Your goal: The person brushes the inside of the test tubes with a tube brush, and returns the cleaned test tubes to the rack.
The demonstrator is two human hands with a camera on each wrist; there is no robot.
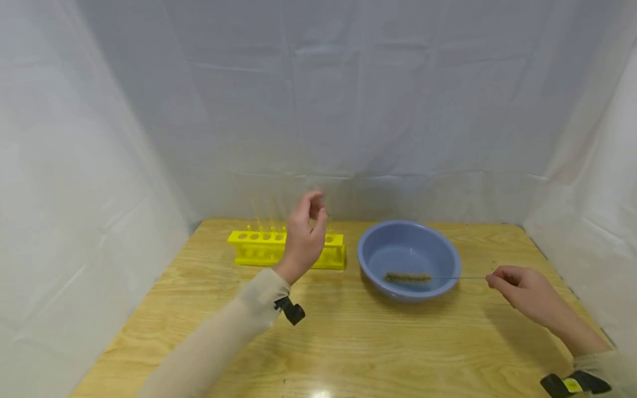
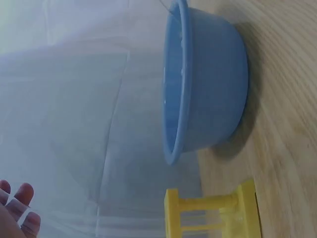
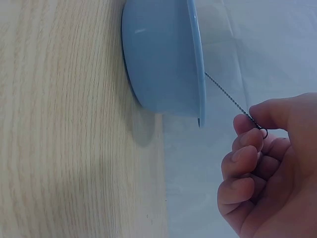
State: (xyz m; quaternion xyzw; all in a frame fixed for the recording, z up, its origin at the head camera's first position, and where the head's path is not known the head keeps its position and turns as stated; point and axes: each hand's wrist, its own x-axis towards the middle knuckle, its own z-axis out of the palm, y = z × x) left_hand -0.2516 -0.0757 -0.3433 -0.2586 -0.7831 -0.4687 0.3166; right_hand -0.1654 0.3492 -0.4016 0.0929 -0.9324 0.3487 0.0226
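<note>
1. Wooden table (image 1: 348, 342): beneath the fingers of the left hand (image 1: 304, 235) and right hand (image 1: 530, 293).
2. Blue basin (image 1: 370, 279): left of the right fingers.
3. Yellow rack (image 1: 259, 237): lower than the left fingers.
4. Brush (image 1: 408, 277): bristles inside the basin; right thumb and forefinger pinch its wire end tight.
5. Clear tube (image 2: 18, 201), faintly visible: left fingers curl partway around it.

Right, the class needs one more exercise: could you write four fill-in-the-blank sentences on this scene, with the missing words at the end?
1. The brush is held by the ____ hand.
2. The rack is coloured ____.
3. Of the rack and the basin, the ____ is nearer the brush.
4. The table has a ____ grain pattern.

Missing words: right; yellow; basin; wood.
</note>
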